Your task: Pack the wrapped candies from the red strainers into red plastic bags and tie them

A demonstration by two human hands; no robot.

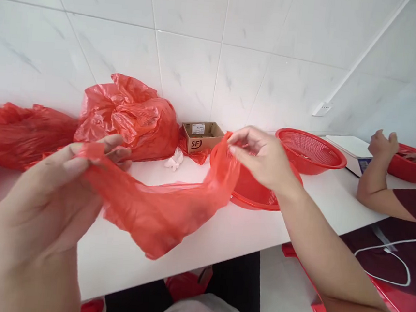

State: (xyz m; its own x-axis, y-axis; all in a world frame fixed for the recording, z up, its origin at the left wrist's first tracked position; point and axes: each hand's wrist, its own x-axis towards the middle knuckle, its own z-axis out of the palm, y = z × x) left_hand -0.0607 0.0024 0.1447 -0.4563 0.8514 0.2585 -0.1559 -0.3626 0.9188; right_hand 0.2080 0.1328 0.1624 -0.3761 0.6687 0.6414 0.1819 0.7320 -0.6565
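A thin red plastic bag (pixel 167 210) hangs stretched between my two hands above the white table (pixel 132 271). My left hand (pixel 51 195), close to the camera, pinches one end of it between thumb and fingers. The other end is pinched by my right hand (pixel 259 155), in front of a red mesh basket (pixel 256 184) that my hand and the bag partly cover. Something darker shows faintly through the bag's lower part, but I cannot make out what it is.
Large filled red plastic bags (pixel 131 115) stand against the tiled wall. Beside them are a cardboard box (pixel 202 136) and crumpled white tissue (pixel 174 160). Another red basket (pixel 310 150) and a white scale (pixel 352 151) are to the right, near a co-worker's arm (pixel 375 175).
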